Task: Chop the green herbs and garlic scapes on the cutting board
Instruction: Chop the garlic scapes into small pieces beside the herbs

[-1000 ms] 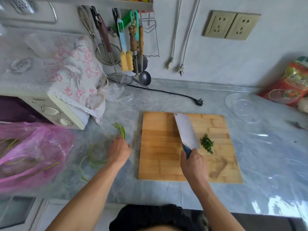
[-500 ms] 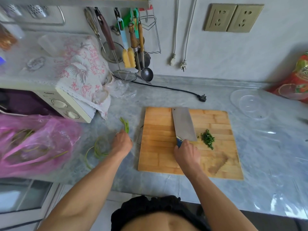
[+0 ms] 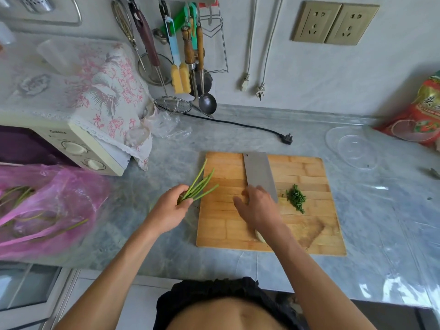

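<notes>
A wooden cutting board lies on the grey counter. My left hand grips a small bunch of green garlic scapes whose tips reach over the board's left edge. The cleaver lies flat on the board, blade pointing away from me. My right hand rests over its handle with fingers loosely stretched to the left; the handle itself is hidden under the hand. A small pile of chopped green herbs sits just right of the blade.
A pink plastic bag with more green stalks lies at the left counter edge. Behind it stands a microwave under a floral cloth. A clear bowl, a red packet and a loose power plug lie beyond the board.
My left hand has lifted the scapes off the counter and brought them right, over the board's edge. My right hand's fingers have loosened over the cleaver handle, and the blade has stayed put.
</notes>
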{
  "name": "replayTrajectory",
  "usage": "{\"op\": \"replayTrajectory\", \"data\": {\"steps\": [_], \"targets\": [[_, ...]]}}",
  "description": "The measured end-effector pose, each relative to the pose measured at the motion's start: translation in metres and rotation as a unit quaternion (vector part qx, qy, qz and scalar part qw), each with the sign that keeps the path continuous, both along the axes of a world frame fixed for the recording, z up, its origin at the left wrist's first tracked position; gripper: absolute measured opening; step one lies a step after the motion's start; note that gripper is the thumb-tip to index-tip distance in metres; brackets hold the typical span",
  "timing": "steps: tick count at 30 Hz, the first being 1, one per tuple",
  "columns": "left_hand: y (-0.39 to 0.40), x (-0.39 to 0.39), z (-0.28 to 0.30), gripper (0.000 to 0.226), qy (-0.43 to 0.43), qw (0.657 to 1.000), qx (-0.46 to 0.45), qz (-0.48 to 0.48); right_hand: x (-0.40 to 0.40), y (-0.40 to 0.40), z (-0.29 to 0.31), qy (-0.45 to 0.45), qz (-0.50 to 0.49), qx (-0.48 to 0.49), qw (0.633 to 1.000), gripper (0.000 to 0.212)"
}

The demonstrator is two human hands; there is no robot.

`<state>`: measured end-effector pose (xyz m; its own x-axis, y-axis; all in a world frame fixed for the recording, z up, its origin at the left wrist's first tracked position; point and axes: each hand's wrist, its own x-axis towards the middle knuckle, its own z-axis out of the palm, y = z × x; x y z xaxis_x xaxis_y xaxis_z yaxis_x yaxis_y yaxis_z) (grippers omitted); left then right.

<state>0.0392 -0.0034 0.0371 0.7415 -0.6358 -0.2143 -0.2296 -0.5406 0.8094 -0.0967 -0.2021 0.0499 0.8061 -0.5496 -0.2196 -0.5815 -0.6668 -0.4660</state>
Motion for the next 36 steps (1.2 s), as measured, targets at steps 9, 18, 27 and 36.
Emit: {"op": "replayTrajectory", "data": {"steps": [9,18,27,36], "targets": [[0.013,0.02,0.053,0.01,0.143,0.985,-0.056,-0.076,0.032,0.011,0.017,-0.12,0.127,0.157,0.972,0.061],[0.015,0.037,0.07,0.017,0.243,0.964,-0.109,0.009,0.034,0.014,0.036,-0.12,0.011,0.422,0.898,0.023],[-0.007,0.023,0.055,0.015,0.258,0.959,-0.114,0.017,0.022,0.008,0.037,-0.238,-0.148,0.472,0.836,0.017],[-0.021,0.022,0.065,0.016,0.208,0.974,-0.088,-0.013,0.02,0.001,0.043,-0.216,-0.1,0.476,0.846,0.008]]}}
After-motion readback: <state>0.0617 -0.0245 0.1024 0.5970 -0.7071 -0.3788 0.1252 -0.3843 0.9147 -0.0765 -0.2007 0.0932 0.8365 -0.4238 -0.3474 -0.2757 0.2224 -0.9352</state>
